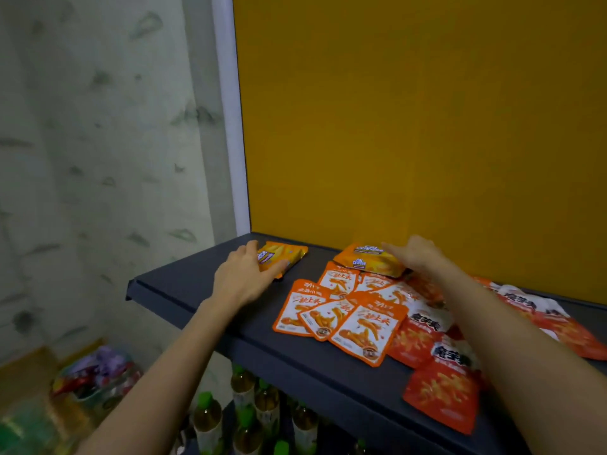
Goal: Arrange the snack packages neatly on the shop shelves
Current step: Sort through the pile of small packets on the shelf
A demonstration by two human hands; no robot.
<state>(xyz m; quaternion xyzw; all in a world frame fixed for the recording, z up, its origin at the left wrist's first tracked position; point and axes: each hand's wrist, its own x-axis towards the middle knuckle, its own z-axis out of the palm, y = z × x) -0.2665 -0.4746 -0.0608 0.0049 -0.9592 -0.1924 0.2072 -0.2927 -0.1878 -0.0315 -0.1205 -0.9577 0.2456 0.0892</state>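
On the dark shelf [184, 287] lie several snack packets. My left hand [241, 279] grips one yellow Cal Cheese packet [287, 256] near the shelf's back left corner. Over a small stack of yellow Cal Cheese packets [368, 262] lies my right hand [415, 256], fingers stretched flat on top. In front of that stack, several orange-and-white packets [341, 318] lie overlapping. Red-and-white packets [440, 385] sprawl to the right, partly hidden under my right forearm.
A yellow back panel [410, 110] rises behind the shelf, with a white post [231, 126] at its left edge. Bottles with green caps [207, 412] stand on the level below. A bag of mixed snacks [95, 379] sits on the floor at left.
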